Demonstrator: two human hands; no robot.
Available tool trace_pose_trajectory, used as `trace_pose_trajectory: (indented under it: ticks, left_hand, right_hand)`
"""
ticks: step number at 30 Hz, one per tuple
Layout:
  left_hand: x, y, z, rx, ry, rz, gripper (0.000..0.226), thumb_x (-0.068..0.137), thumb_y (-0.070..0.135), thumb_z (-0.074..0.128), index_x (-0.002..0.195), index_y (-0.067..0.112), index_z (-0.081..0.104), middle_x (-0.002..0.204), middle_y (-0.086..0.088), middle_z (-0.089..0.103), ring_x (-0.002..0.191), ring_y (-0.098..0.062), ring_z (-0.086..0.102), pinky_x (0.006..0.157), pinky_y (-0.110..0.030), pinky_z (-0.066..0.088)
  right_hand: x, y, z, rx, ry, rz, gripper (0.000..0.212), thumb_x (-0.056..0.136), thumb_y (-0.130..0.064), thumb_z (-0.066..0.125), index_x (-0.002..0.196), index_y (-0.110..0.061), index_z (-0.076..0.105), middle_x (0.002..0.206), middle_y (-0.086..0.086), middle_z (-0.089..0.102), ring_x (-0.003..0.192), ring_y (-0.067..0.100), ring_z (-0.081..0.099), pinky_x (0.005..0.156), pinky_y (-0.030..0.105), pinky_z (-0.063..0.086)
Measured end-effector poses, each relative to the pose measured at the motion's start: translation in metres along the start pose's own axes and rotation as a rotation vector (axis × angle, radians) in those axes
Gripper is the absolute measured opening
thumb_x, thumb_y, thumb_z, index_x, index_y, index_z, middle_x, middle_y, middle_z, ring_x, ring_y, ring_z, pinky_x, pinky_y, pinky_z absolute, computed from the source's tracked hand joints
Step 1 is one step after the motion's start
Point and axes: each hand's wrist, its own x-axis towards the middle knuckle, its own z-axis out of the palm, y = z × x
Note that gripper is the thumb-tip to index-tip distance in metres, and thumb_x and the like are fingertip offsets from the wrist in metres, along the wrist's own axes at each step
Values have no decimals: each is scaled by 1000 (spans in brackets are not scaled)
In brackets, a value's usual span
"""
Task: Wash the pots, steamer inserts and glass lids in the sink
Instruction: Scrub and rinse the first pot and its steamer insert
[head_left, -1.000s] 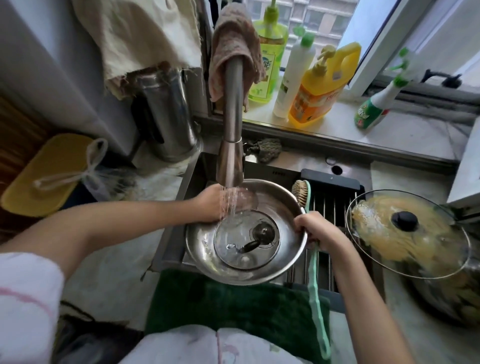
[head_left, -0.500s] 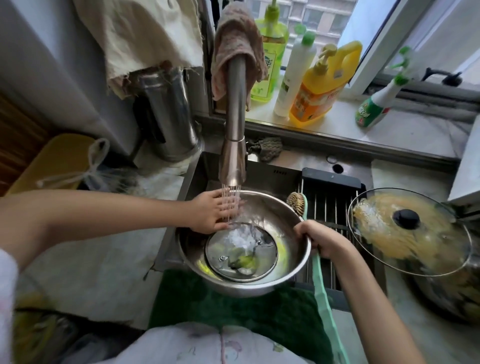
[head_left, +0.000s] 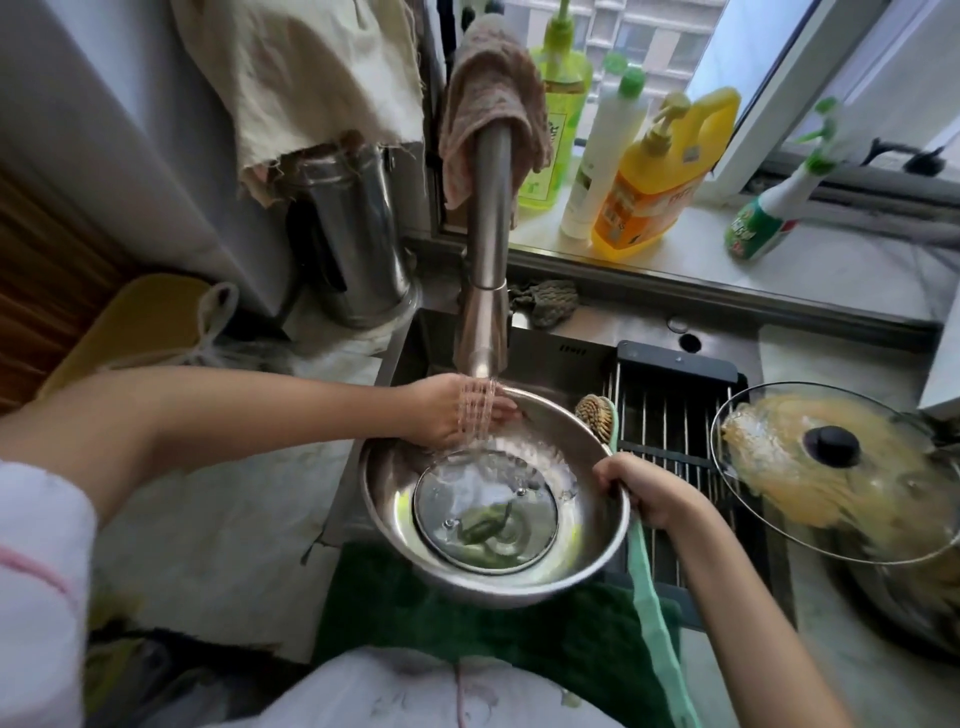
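- Sink (head_left: 566, 347): steel basin set in the counter (head_left: 223, 499); the pot fills most of its left part, and a black rack (head_left: 675, 410) spans the right part, so open room to move is mostly up and toward the person.
- Pot (head_left: 597, 551): wide steel bowl held over the sink under the tap (head_left: 485, 270), probably so the stream falls inside and the runoff stays in the basin. Its near wall hangs over a green cloth (head_left: 519, 639) on the front edge.
- Big lid (head_left: 779, 431): glass, smeared yellow, resting tilted on another pot at the right, well apart from the washing; it looks yet to be washed.
- Small lid (head_left: 457, 493): glass, lying inside the pot in shallow water, something green showing through it; I cannot tell which way up it lies.
- Left hand (head_left: 447, 410): at the pot's far rim under the stream, fingers laid fairly straight over the rim, grip spread; it seems to steady the pot and take the water.
- Right hand (head_left: 644, 488): grip curled round the pot's right rim, carrying its weight.
- Brush (head_left: 597, 415): bristle head just beside the right rim, with the long green handle running down past the right hand; it crowds that side.
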Motion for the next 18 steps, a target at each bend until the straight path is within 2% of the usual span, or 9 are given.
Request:
trace_pose_trajectory:
  ticks: [3, 5, 6, 8, 9, 11, 13, 16, 18]
  left_hand:
    - [2, 9, 1, 72, 23, -84, 60, 99, 44, 16, 149, 13, 27, 156, -7, 23, 145, -19, 18, 120, -40, 3]
    - [14, 8, -10, -66, 15, 0, 58, 99, 41, 21, 147, 9, 30, 154, -8, 27, 144, -19, 20, 120, -39, 6]
    - [23, 9, -15, -48, 48, 52, 56, 99, 38, 24, 147, 9, 31, 154, -8, 29, 144, -17, 21, 120, -38, 8]
    - [34, 5, -19, -54, 64, 121, 54, 99, 35, 23, 147, 9, 32, 153, -6, 30, 143, -15, 22, 120, -33, 5]
    - [32, 4, -22, -33, 91, 95, 55, 100, 35, 19, 147, 10, 31, 153, -6, 30, 143, -15, 22, 120, -31, 2]
    - [27, -3, -18, -69, 74, 5, 55, 100, 35, 14, 149, 10, 22, 157, -6, 21, 145, -16, 14, 118, -28, -9]
    - [21, -2, -20, -91, -80, -148, 54, 102, 34, 17, 151, 12, 9, 160, -5, 5, 146, -13, 1, 118, -32, -10]
    - [14, 6, -21, -252, -212, -462, 55, 98, 30, 39, 149, 17, 23, 157, -7, 20, 143, -22, 20, 117, -43, 19]
    - [11, 14, -28, -508, -345, -626, 49, 100, 32, 34, 146, 14, 31, 154, -17, 24, 142, -31, 22, 114, -46, 21]
  right_hand:
    - [0, -6, 1, -59, 24, -44, 42, 78, 3, 40, 39, -12, 40, 33, 1, 31, 23, 12, 29, 31, 10, 22]
    - [-3, -16, 6, -88, 27, -74, 28, 71, -2, 46, 45, -9, 39, 33, 0, 31, 24, 12, 29, 32, 11, 21]
    - [-4, -20, 9, -92, 32, -83, 20, 66, -5, 48, 48, -9, 39, 33, -1, 31, 25, 12, 29, 33, 12, 20]
    - [-7, -25, 10, -74, 42, -90, 26, 72, -1, 46, 50, -9, 36, 31, -3, 30, 23, 9, 26, 31, 11, 18]
    - [-8, -25, 9, -52, 57, -90, 33, 78, 4, 42, 49, -9, 35, 30, -4, 29, 22, 8, 25, 29, 10, 18]
    - [-13, -23, 2, 18, 104, -84, 45, 83, 8, 37, 41, -8, 38, 28, -2, 29, 20, 9, 25, 28, 9, 18]
    - [-18, -21, -6, 70, 151, -70, 49, 83, 7, 36, 36, -9, 39, 27, 1, 27, 19, 11, 25, 28, 9, 21]
    - [-20, -24, -14, 122, 216, -72, 36, 82, 5, 37, 48, -6, 35, 28, 1, 25, 19, 14, 25, 28, 13, 28]
    - [-18, -28, -18, 138, 268, -89, 31, 83, 4, 39, 53, -4, 38, 28, 2, 26, 19, 15, 26, 28, 16, 30]
